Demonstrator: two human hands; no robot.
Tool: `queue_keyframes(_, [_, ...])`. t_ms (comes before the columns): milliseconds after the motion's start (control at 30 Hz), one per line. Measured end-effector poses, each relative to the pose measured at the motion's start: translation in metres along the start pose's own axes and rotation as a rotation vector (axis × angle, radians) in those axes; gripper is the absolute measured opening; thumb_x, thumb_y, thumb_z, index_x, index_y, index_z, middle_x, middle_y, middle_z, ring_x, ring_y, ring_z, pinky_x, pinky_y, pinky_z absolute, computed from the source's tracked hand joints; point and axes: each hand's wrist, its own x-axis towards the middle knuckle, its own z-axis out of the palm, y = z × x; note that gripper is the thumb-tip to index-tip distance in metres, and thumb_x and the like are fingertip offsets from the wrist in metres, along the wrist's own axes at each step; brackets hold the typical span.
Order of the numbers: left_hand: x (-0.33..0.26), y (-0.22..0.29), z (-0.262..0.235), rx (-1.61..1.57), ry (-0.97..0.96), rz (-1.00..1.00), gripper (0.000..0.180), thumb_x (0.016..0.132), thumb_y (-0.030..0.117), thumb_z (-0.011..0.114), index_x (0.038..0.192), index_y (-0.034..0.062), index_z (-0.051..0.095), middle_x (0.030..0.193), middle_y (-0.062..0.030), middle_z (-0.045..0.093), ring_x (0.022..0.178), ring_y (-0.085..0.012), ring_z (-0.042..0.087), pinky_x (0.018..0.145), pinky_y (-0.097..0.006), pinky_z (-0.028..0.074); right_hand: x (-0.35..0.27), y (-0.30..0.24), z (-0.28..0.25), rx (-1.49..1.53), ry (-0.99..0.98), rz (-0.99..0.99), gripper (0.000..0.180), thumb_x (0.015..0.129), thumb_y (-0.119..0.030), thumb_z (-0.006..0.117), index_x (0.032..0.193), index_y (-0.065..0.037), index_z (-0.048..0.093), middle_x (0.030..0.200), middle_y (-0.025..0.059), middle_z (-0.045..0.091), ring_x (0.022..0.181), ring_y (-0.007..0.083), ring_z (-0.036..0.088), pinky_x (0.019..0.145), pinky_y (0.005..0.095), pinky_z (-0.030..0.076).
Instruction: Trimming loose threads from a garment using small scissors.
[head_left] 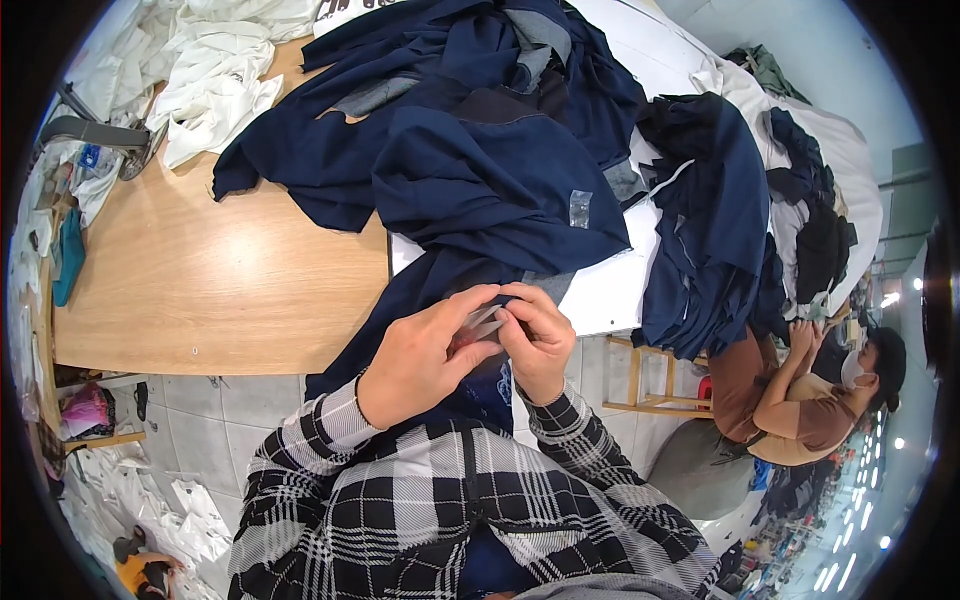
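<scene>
Close in front of my body, both hands meet at the front edge of the table over navy cloth (410,285). My left hand (420,350) is closed, with its thumb and fingers around a small see-through plastic piece (482,318). My right hand (540,345) pinches at the same piece from the other side, fingertips almost touching the left ones. Whether it is a small bag or a strip, I cannot tell. Beyond the hands lies a heap of navy garments (480,170), crumpled, with a clear shiny patch (579,210) on one of them.
White cloth (215,90) is piled at the far left of the wooden table (220,280), near a dark grey clamp-like arm (95,132). More navy pieces (710,220) hang over the right edge. A wooden stool (655,375) and a seated, masked co-worker (800,400) are at the right.
</scene>
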Motion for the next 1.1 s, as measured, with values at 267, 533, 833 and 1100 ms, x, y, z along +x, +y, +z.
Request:
queue_keyframes(267, [0.002,0.0,0.001,-0.028,-0.016,-0.009,0.046,0.079,0.013,0.068,0.121,0.006,0.053,0.103,-0.0138,0.063,0.074,-0.0234,0.065,0.063,-0.029,0.052,0.002,-0.003,-0.001,-0.027,0.001,-0.011,0.01,0.075,0.005,0.065,0.084,0.007,0.063,0.092,0.0147,0.064,0.082,0.0237,0.061,0.071,0.0291,0.048])
queue_keyframes(533, [0.001,-0.003,0.0,-0.036,-0.02,-0.01,0.045,0.079,0.012,0.069,0.12,0.0061,0.054,0.101,-0.013,0.064,0.071,-0.0213,0.064,0.062,-0.027,0.052,0.006,0.0,-0.003,-0.1,-0.036,-0.131,0.012,0.071,0.006,0.065,0.083,0.006,0.064,0.091,0.0147,0.064,0.082,0.0265,0.061,0.073,0.0317,0.048])
queue_keyframes(833, [0.002,-0.015,-0.005,-0.474,-0.093,-0.226,0.042,0.08,0.01,0.07,0.118,0.0047,0.055,0.082,-0.0019,0.059,0.064,-0.0052,0.052,0.059,-0.019,0.043,0.008,0.0,-0.005,-0.139,-0.099,-0.183,0.012,0.072,0.006,0.066,0.083,0.005,0.064,0.093,0.0142,0.064,0.083,0.0262,0.061,0.073,0.0318,0.048])
queue_keyframes(1100, [0.009,-0.016,-0.011,-0.02,0.101,0.113,0.016,0.079,-0.001,0.066,0.095,0.0011,0.063,0.074,-0.0009,0.055,0.056,-0.0067,0.046,0.051,-0.019,0.036,0.006,0.001,-0.009,0.098,-0.111,0.14,0.007,0.076,0.004,0.064,0.082,0.004,0.061,0.091,0.0114,0.063,0.069,0.0131,0.059,0.061,0.023,0.044])
